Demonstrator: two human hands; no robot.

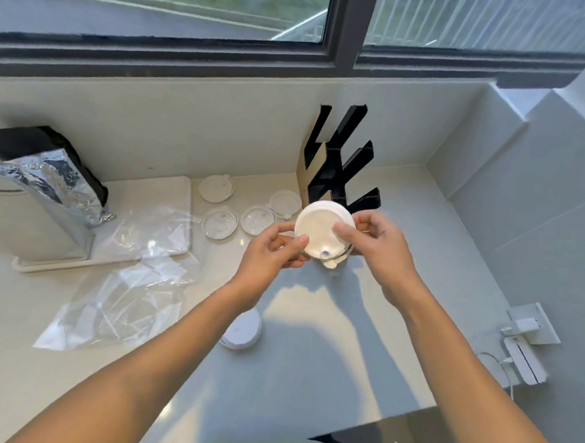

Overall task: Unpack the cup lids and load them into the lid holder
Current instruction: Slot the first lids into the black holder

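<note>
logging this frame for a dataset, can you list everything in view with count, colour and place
held lid: 1, white, gripped in both hands in front of the holder
loose lids: 4, clear to whitish, flat on the counter left of the holder
lid holder: 1, black slots with a cardboard side, upright against the back wall
round white thing: 1, on the counter, partly behind the left forearm; could be more lids
plastic bags: clear, crumpled, counter left; count unclear
foil bag: 1, silver and black, standing far left
tray: 1, white, under the foil bag
charger and cable: white, counter right
window: dark frame, top
left hand: grips the lid's left edge
right hand: grips the lid's right edge
</note>
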